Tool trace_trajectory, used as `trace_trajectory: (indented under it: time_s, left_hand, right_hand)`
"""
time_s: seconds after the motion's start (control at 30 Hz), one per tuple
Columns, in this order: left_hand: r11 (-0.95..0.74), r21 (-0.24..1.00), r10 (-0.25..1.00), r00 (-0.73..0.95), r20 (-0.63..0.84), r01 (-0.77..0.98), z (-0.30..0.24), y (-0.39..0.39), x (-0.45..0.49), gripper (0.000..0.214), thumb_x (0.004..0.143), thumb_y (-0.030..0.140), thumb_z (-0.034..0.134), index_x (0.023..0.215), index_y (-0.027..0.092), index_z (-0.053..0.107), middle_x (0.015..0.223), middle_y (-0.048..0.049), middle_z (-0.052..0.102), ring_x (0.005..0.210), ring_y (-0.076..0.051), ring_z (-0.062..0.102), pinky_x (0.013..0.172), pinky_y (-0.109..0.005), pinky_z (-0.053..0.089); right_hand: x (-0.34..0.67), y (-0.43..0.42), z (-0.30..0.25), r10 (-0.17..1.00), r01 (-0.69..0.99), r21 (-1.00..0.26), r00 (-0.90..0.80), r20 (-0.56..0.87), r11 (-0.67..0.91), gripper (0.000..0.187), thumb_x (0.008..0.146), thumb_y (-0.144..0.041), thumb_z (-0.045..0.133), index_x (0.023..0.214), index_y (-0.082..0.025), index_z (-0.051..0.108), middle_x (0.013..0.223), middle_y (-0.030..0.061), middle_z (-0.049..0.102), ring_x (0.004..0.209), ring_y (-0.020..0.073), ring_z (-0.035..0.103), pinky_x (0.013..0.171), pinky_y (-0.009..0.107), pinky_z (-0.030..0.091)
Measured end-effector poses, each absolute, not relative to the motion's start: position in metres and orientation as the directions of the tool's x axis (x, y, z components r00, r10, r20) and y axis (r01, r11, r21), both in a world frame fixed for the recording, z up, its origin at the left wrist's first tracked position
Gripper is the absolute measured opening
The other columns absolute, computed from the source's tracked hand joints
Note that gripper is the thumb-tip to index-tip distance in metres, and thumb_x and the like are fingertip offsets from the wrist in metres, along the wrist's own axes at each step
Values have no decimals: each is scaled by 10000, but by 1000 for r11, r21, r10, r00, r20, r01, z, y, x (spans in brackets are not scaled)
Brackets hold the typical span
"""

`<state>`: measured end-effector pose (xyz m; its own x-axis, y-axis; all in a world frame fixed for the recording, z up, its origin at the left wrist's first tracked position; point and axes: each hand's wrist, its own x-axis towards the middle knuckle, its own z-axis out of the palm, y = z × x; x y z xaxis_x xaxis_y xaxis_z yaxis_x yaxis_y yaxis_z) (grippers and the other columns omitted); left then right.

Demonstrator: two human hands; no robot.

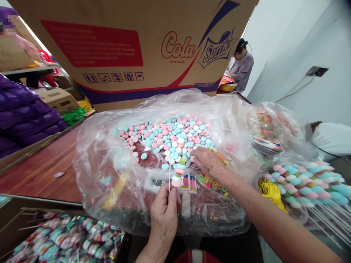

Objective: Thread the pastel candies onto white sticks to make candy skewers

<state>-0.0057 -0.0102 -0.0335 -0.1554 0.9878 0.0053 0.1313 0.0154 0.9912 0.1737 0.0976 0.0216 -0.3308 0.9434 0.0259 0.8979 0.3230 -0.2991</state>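
- Stick (169, 171) is standing in the closed grip of the left hand (164, 210), beside a candy stack (178, 172).
- Right hand (210, 162) is reaching to loose candies (181, 140); its grip I cannot tell.
- Threading is probably going on, calling next for careful picking.

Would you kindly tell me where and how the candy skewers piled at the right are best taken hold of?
Probably by their bare white sticks, from the near right side: these point toward the lower right of the view, while the stacked candies crowd together at the other end.
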Motion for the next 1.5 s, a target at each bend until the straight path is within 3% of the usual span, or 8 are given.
trace_trajectory:
  time_s: [0.13,0.33,0.87,1.0,1.13,1.27,1.37,1.5]
  left_hand:
    - [27,991,992,-124,-11,133,-35,-10,-7,300,916,435,487,762,187,555,570,45,503,481,-97,447,473,-195,362]
    - [9,986,989,-147,16,165,-29,-10,-4,267,914,395,492,754,191,555,558,47,502,493,-102,443,483,-194,360]
    - [5,975,993,-116,22,222,-28,-10,-6,270,922,380,469,755,189,560,565,43,515,504,-108,458,502,-203,366]
    - [-3,968,995,-96,28,249,-30,-9,-5,273,915,382,467,756,185,568,562,46,500,509,-111,460,502,-205,370]
    - [15,967,994,-107,13,255,-33,-8,-6,266,909,387,474,792,182,598,559,49,496,509,-113,464,510,-209,368]
    - [-30,944,997,-57,51,330,-35,-9,-7,275,905,385,477,863,169,641,559,45,500,519,-118,460,524,-214,361]
    - [-36,941,996,-60,59,336,-35,-9,-6,282,904,388,484,869,167,656,551,47,496,519,-115,445,527,-213,346]
    - [-39,945,993,-89,72,325,-37,-9,-4,278,899,384,490,895,177,676,542,52,489,510,-113,430,525,-214,335]
  right_hand:
    - [177,88,18,938,883,-338,-347,2,327,180,887,-200,497,860,-199,675,897,40,675,829,167,600,728,243,400]
    - [187,91,17,993,933,-340,-110,52,122,244,924,-270,434,1081,-213,613,919,52,693,789,187,609,670,261,391]
    - [169,82,-14,895,878,-176,-442,59,445,211,896,-55,437,1004,-156,587,1038,125,632,1002,241,560,881,343,435]
    - [164,84,-16,948,837,-446,-282,149,318,221,786,-4,490,894,-170,589,998,114,639,987,239,562,875,346,444]
    - [173,92,-8,982,737,-650,-114,148,184,94,820,-167,490,855,-194,573,781,27,639,732,180,593,665,285,474]
    - [185,93,5,998,217,-976,-69,8,22,146,758,-306,611,851,-200,573,697,-26,615,598,125,572,563,236,451]
    - [186,90,11,985,-143,-981,-123,-117,-134,220,635,-245,721,818,-186,611,680,-43,611,567,96,549,574,228,440]
    - [182,87,15,972,-197,-960,-162,-170,-201,217,602,-211,743,788,-181,637,692,-44,619,580,95,555,577,233,440]
